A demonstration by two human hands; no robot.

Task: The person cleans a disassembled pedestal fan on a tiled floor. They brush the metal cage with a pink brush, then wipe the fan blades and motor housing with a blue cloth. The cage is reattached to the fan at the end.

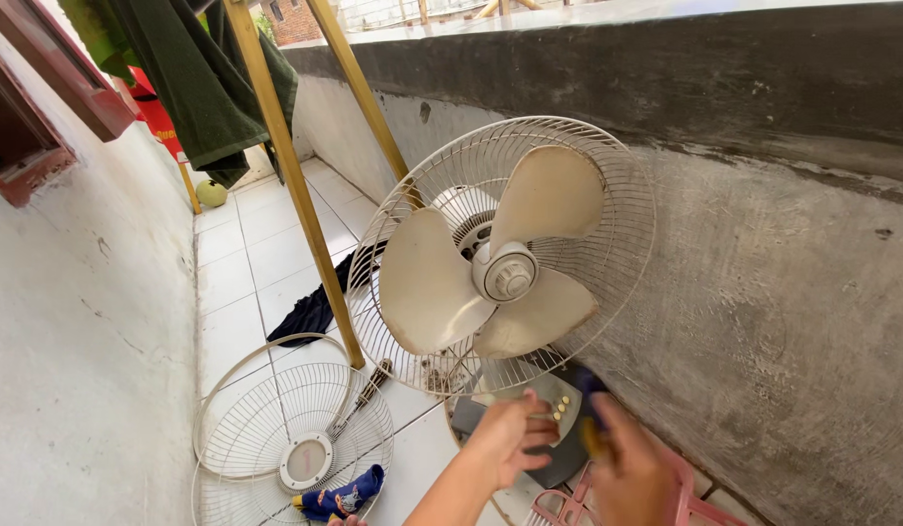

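Head view, looking down a narrow tiled balcony floor (276, 253): toward its left edge the removed front grille (294, 429) lies flat by the plastered wall, a screwdriver (359, 397) resting across its rim and a blue cloth (344, 497) touching its near side. A dark rag (315, 307) lies farther back beside the slanted wooden pole (291, 175). Right of that, the fan (500, 258) stands against the concrete parapet, its three dusty blades (490, 263) bare in front of the rear guard, hub cap on. My left hand (505, 438) reaches to the grey base (544, 419) below the blades, fingers curled loosely by the row of buttons; I cannot tell whether it grips anything. My right hand (632, 472) is blurred, closed around something dark with a yellowish part. I judge it best to brace the base firmly so the head does not tip while I work, and to keep my fingers out of the guard wires.
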